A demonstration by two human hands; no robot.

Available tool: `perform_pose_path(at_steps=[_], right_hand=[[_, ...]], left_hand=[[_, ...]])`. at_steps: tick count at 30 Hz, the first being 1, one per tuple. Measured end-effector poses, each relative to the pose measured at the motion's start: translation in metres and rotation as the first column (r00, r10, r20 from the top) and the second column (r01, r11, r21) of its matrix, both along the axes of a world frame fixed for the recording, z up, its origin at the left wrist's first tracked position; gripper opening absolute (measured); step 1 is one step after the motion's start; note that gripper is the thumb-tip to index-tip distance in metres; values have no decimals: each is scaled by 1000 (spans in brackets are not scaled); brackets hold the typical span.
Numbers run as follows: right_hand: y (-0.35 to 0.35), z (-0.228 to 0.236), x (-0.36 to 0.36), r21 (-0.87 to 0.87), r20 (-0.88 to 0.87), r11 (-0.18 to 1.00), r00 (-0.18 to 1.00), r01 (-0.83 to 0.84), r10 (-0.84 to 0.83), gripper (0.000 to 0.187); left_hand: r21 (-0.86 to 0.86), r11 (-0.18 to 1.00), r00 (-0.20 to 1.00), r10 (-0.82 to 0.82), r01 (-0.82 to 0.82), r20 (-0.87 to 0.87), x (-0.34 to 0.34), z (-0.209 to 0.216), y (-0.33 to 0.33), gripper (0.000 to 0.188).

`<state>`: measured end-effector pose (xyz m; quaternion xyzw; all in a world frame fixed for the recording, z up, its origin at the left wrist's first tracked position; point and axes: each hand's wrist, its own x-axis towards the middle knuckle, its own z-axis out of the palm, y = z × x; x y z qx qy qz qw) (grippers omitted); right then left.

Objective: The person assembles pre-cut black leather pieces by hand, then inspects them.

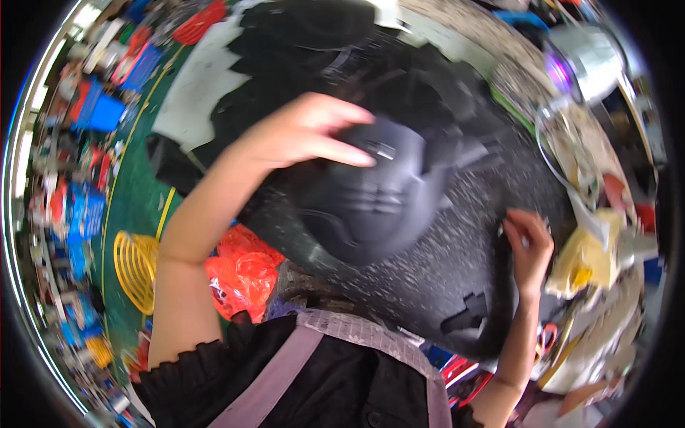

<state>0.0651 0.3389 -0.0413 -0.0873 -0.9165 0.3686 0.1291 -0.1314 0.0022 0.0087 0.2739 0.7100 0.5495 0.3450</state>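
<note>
My left hand (pixel 307 132) reaches over the top left of a dark, rounded, moulded-looking piece (pixel 378 207) with raised ridges and a small pale patch. The thumb and fingers are spread apart, their tips at or just above its surface; motion blur hides whether they touch. The piece lies on a dark speckled work surface (pixel 464 235). At the right side of that surface, my right hand (pixel 529 246) is raised with its fingers curled into a pinch. Whatever may be between those fingertips is too small and blurred to make out.
Black flat pieces (pixel 421 85) pile up at the far side. A red plastic bag (pixel 244 271) and a yellow basket (pixel 135 271) are on the left. At the right are a lamp (pixel 589 64), a yellowish bag (pixel 589 253) and scissors (pixel 546 339). Small black scraps (pixel 467 314) lie nearby.
</note>
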Motion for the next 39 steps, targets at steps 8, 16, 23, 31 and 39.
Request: perform_pose_path(at_steps=[8, 16, 23, 31, 39], right_hand=[[-3, 30, 40, -33, 51, 976, 975, -213, 215, 22], [-42, 34, 101, 286, 269, 947, 961, -147, 68, 25], [-39, 12, 115, 33, 192, 999, 981, -14, 8, 24], [-50, 30, 112, 276, 179, 879, 920, -388, 350, 24], [-45, 18, 116, 420, 93, 744, 841, -519, 534, 20]], left_hand=[[-173, 859, 588, 171, -482, -791, -32, 2, -97, 44], [-299, 949, 530, -205, -97, -823, -61, -36, 70, 60], [-298, 954, 595, -234, -10, -769, -75, -47, 71, 55], [-416, 885, 442, -465, 209, -767, -68, -22, 94, 66], [-209, 965, 361, -254, 159, -897, -54, -24, 78, 47]])
